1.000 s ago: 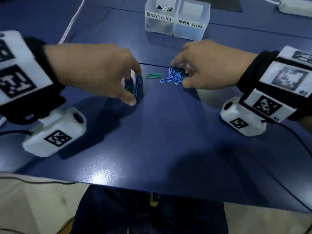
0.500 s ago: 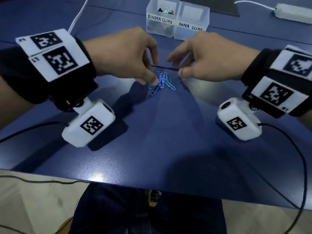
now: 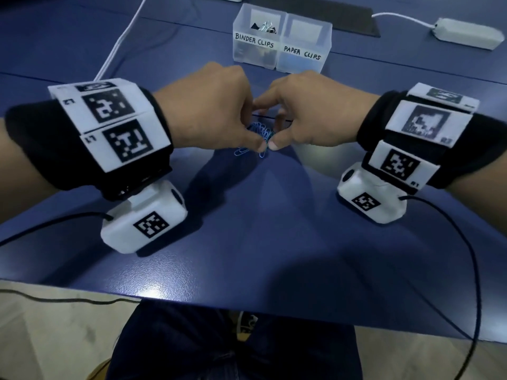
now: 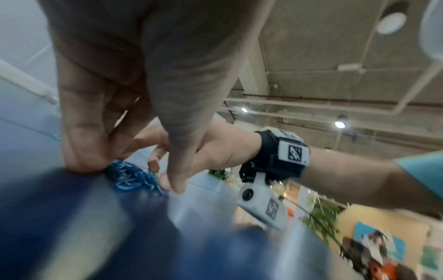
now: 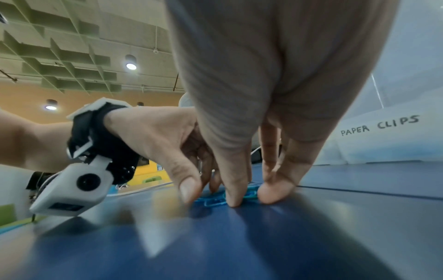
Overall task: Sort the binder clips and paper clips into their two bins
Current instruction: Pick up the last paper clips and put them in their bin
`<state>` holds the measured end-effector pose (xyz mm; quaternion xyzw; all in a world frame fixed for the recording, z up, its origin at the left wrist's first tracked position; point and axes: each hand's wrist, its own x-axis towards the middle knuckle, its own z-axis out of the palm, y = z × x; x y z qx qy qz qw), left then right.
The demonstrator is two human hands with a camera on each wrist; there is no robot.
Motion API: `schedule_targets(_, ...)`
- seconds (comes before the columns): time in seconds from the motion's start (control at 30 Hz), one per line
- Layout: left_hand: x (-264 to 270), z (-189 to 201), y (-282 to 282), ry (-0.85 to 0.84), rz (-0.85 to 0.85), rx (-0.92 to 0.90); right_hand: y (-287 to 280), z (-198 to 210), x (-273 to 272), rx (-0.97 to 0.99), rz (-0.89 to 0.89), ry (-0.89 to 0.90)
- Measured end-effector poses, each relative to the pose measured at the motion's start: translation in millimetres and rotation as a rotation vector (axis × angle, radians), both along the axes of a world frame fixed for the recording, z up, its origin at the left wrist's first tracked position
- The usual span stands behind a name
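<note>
A small pile of blue paper clips (image 3: 260, 135) lies on the blue table (image 3: 260, 229), squeezed between my two hands. My left hand (image 3: 241, 127) curls round it from the left, its thumb tip (image 3: 262, 146) on the table. My right hand (image 3: 285, 130) curls round it from the right, thumb against thumb. In the left wrist view the paper clips (image 4: 130, 177) sit between my fingers (image 4: 81, 161) and thumb. In the right wrist view my fingertips (image 5: 233, 199) press on the paper clips (image 5: 213, 201). The binder clips bin (image 3: 255, 45) holds binder clips (image 3: 264, 27). Beside it stands the paper clips bin (image 3: 304, 53).
Both bins stand just behind my hands. A white cable (image 3: 120, 42) runs along the back left, a white power adapter (image 3: 466, 37) lies at the back right, and a black mat (image 3: 329, 15) sits behind the bins. The table's front edge (image 3: 247, 303) is near my legs.
My left hand has swept its loose clips rightward into the pile. Both hands have drawn together and now close round the pile, thumbs meeting.
</note>
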<state>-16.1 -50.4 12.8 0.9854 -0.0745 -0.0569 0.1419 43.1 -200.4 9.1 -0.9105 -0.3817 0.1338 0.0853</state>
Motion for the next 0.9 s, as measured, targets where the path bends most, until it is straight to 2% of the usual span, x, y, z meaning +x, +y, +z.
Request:
schedule_targets(0.2,-2,-2,-6,0.016,0.042,0.094,5,-5,6,0.015,0.045,0.004)
schedule_targets(0.5,3,-5,-3,-0.012,0.035,-0.024,7,-10,4,0.045,0.153,-0.121)
schedule_targets(0.67,2,-6,4,-0.033,0.106,-0.184,4,-12,0,-0.005,0.198,-0.211)
schedule_targets(0.9,-2,7,22,-0.048,0.13,-0.246,-9,-9,-1,0.069,0.156,-0.186)
